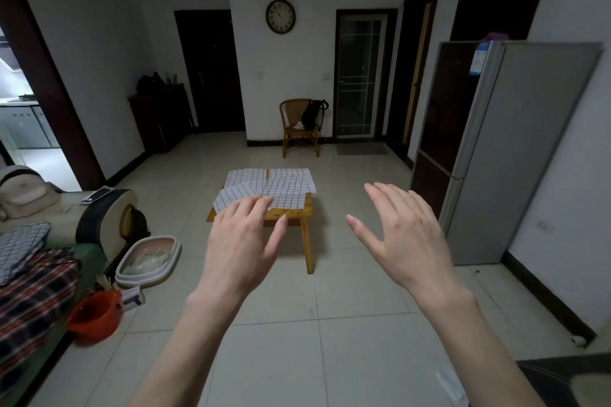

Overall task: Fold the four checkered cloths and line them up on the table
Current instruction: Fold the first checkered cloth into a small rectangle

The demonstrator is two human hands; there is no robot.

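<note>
Lying unfolded and overlapping, four cloths (284,191) covered the surface (291,213); both hands, left (241,241) and right (406,234), hovered spread, holding nothing.

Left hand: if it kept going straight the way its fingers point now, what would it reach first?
Probably the checkered cloths spread unfolded on the small wooden table. The left hand is open and its fingertips overlap the nearest cloth in the image. One view cannot show how far off the table is.

Wall clock (280,16) above wicker chair (299,127) bearing black backpack (313,114). Grey fridge (509,155) at right. Orange bucket (94,317) by sofa (66,208), left.
</note>
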